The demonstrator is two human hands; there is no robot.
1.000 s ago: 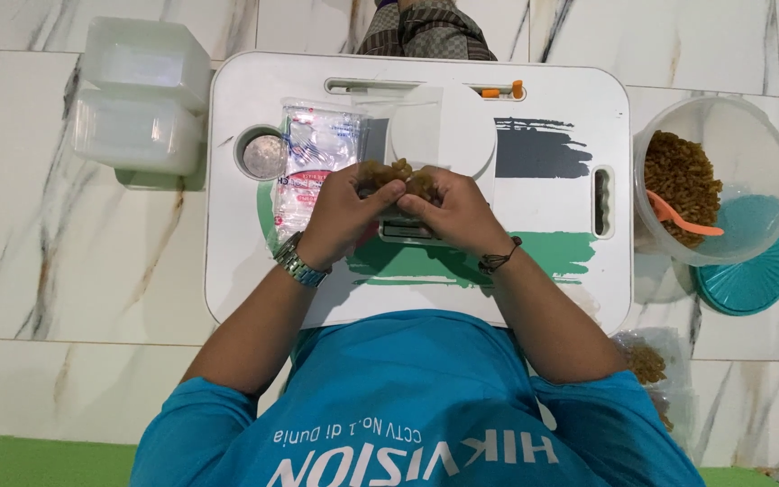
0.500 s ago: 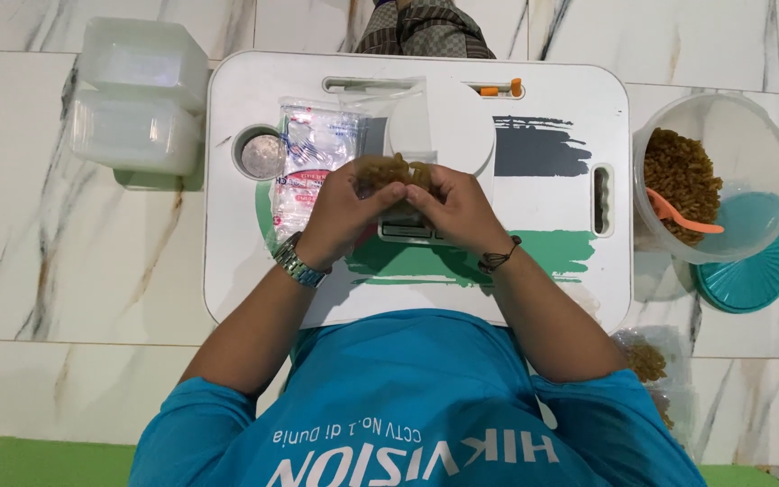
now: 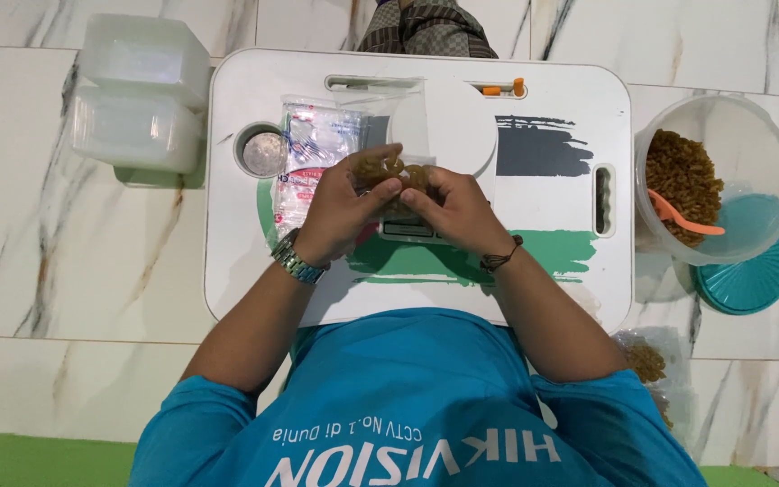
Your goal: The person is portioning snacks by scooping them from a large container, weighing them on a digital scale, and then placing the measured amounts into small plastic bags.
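Both hands meet over the middle of the white surface [image 3: 227,271]. The left hand [image 3: 340,212] and the right hand [image 3: 453,209] pinch a small clear bag of brown snack pieces [image 3: 388,171] between their fingertips, each hand closed on one side of it, holding it just above a white round scale [image 3: 448,126]. The left wrist wears a metal watch [image 3: 295,260]; the right wrist wears a dark cord bracelet [image 3: 500,257].

At 9 o'clock from the bag lies a stack of empty clear printed bags [image 3: 313,153], and farther toward 9 o'clock a round cup hole [image 3: 261,151] is set in the surface. At 1 o'clock a small orange-tipped tool [image 3: 505,88] lies near the far edge.

Off the surface, at 3 o'clock, a large clear tub [image 3: 750,135] holds more brown snack pieces with an orange scoop [image 3: 682,216] in them; a teal lid [image 3: 759,271] sits partly under it. At 10 o'clock, stacked clear lidded containers [image 3: 142,99] stand on the marble floor [image 3: 47,271]. Another filled bag [image 3: 646,361] lies at 5 o'clock.
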